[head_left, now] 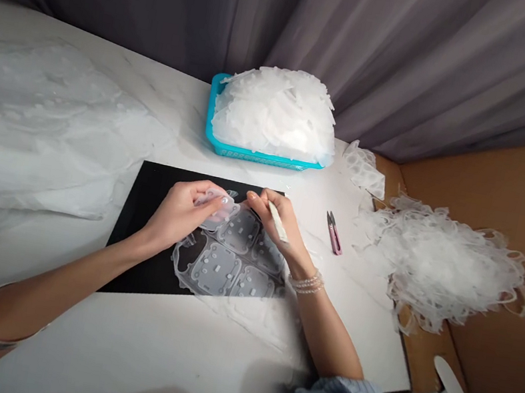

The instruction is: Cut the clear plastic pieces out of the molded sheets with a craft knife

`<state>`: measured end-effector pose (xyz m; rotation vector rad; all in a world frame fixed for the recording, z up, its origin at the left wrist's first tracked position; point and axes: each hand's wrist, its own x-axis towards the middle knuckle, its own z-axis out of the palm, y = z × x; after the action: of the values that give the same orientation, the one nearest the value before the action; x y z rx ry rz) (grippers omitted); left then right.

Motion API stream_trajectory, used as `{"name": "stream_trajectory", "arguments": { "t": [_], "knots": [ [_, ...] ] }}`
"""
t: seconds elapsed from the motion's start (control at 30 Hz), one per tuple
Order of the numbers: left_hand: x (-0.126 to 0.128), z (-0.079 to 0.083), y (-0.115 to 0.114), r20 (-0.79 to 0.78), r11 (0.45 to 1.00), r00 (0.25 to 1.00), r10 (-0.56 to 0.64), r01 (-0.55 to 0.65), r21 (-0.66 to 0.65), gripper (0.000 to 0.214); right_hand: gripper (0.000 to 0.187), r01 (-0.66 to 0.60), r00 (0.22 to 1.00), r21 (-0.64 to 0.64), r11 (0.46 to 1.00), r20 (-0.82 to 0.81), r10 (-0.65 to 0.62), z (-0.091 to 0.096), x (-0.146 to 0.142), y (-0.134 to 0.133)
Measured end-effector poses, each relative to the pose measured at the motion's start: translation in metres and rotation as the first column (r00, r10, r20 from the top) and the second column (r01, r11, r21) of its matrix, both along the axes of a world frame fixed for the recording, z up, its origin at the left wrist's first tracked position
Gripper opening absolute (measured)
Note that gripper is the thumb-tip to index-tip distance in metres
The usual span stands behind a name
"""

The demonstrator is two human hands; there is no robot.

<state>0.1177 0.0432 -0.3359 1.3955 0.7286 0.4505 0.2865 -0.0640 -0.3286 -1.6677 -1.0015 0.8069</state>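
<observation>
Above the moulded sheet [216, 271] on the black mat [141, 192], my left hand [188, 205] pinches a translucent piece [213, 222] and my curled right hand [285, 217] grips a white stick [277, 221] slanting back toward me, snips [335, 238] rightward, heaped blue basket [266, 158] beyond.

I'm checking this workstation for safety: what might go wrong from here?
1. The right hand holds a slim pale tool close to the left hand, which pinches a translucent piece. If its tip is sharp, which I cannot tell, a slip might nick a finger.
2. The blue basket is heaped above its rim, so a bump might spill some contents.
3. The tangled offcuts reach past the white table's right edge; some might slide off.
</observation>
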Motion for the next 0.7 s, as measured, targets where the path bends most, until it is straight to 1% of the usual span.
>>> {"name": "stream_trajectory", "arguments": {
  "t": [0.1, 0.17, 0.23, 0.3, 0.43, 0.53, 0.6, 0.67, 0.7],
  "knots": [
    [-0.002, 0.007, 0.001, -0.044, 0.995, 0.995, -0.092, 0.094, 0.027, 0.031, 0.045, -0.062, 0.977, 0.026, 0.998, -0.205, 0.066, 0.007, -0.007, 0.001],
    [-0.003, 0.011, 0.001, -0.091, 0.990, 0.988, -0.127, 0.132, 0.054, 0.025, 0.046, -0.048, 0.944, 0.067, 0.997, -0.323, 0.067, 0.008, -0.009, 0.001],
    [-0.004, 0.013, 0.001, -0.130, 0.987, 0.982, -0.138, 0.147, 0.066, 0.023, 0.046, -0.008, 0.923, 0.098, 0.995, -0.382, 0.045, 0.008, -0.011, 0.001],
    [-0.004, 0.013, 0.000, -0.145, 0.987, 0.979, -0.142, 0.152, 0.058, 0.023, 0.045, 0.024, 0.919, 0.113, 0.993, -0.394, 0.023, 0.008, -0.013, 0.002],
    [0.000, 0.009, 0.001, -0.165, 0.988, 0.977, -0.136, 0.146, 0.045, 0.029, 0.046, 0.021, 0.923, 0.120, 0.993, -0.383, 0.027, 0.011, -0.017, 0.002],
    [0.001, 0.008, 0.001, -0.195, 0.984, 0.968, -0.156, 0.170, 0.055, 0.025, 0.047, 0.003, 0.935, 0.116, 0.993, -0.353, 0.038, 0.012, -0.021, 0.001],
    [0.001, 0.010, -0.001, -0.218, 0.981, 0.965, -0.147, 0.170, 0.089, 0.022, 0.044, 0.019, 0.966, 0.114, 0.993, -0.259, 0.011, 0.009, -0.021, 0.000],
    [-0.001, 0.013, -0.003, -0.244, 0.976, 0.966, -0.090, 0.135, 0.171, 0.019, 0.040, 0.090, 0.992, 0.115, 0.989, -0.103, -0.078, 0.001, -0.018, 0.000],
    [-0.001, 0.016, -0.004, -0.248, 0.969, 0.968, -0.049, 0.106, 0.224, 0.019, 0.039, 0.136, 0.991, 0.117, 0.984, -0.032, -0.133, -0.004, -0.015, 0.000]
  ]
}}
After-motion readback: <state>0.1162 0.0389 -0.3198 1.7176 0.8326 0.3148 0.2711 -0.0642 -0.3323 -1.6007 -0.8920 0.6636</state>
